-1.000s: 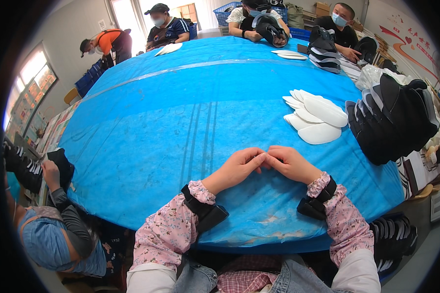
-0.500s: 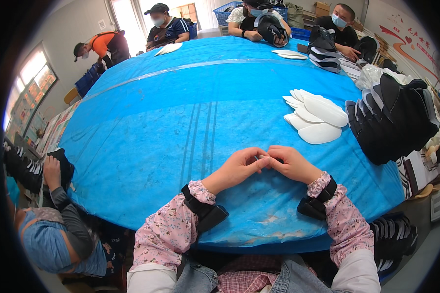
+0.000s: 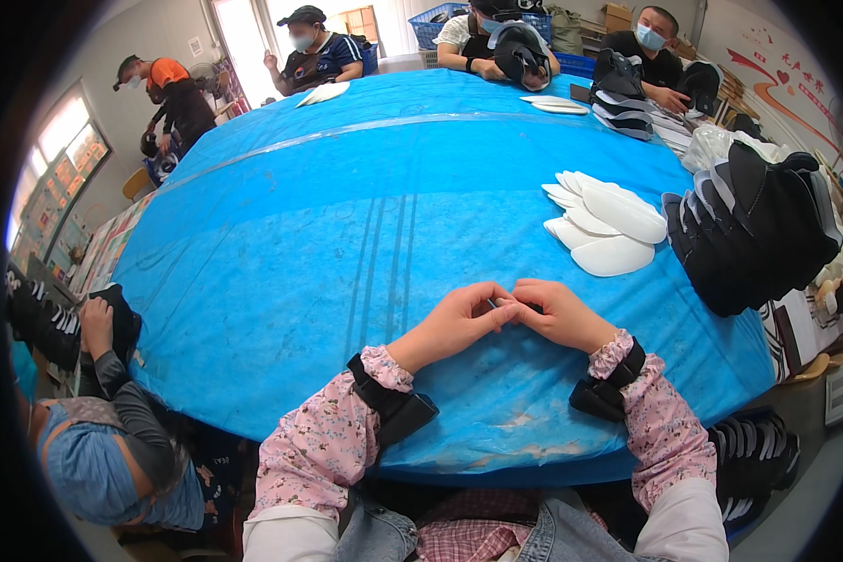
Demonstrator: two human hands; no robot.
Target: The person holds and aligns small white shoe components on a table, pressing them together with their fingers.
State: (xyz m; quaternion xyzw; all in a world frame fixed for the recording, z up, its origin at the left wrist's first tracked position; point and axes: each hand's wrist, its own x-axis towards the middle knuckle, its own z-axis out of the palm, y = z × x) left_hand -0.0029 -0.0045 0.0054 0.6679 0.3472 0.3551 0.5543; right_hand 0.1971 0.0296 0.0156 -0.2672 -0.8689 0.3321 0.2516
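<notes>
My left hand (image 3: 452, 321) and my right hand (image 3: 559, 317) meet at the fingertips over the near part of the blue-covered table (image 3: 281, 253). Both have their fingers curled and pressed together. Whatever may be between the fingertips is too small or hidden to make out. Beyond my right hand lies a fanned pile of white insole-shaped pieces (image 3: 613, 225). To the right of that pile stands a bunch of black shoe uppers (image 3: 754, 225) with grey linings.
Across the table, co-workers (image 3: 323, 56) sit with black shoe uppers (image 3: 525, 58) and white pieces (image 3: 560, 105). At left, a person's hand (image 3: 96, 328) rests by more black uppers (image 3: 42, 318). A person in orange (image 3: 173, 94) stands at the far left. Uppers (image 3: 754, 454) also sit low right.
My hands stay almost in place. The person in orange has straightened up and shifted left. A seated co-worker at the far side has raised a hand.
</notes>
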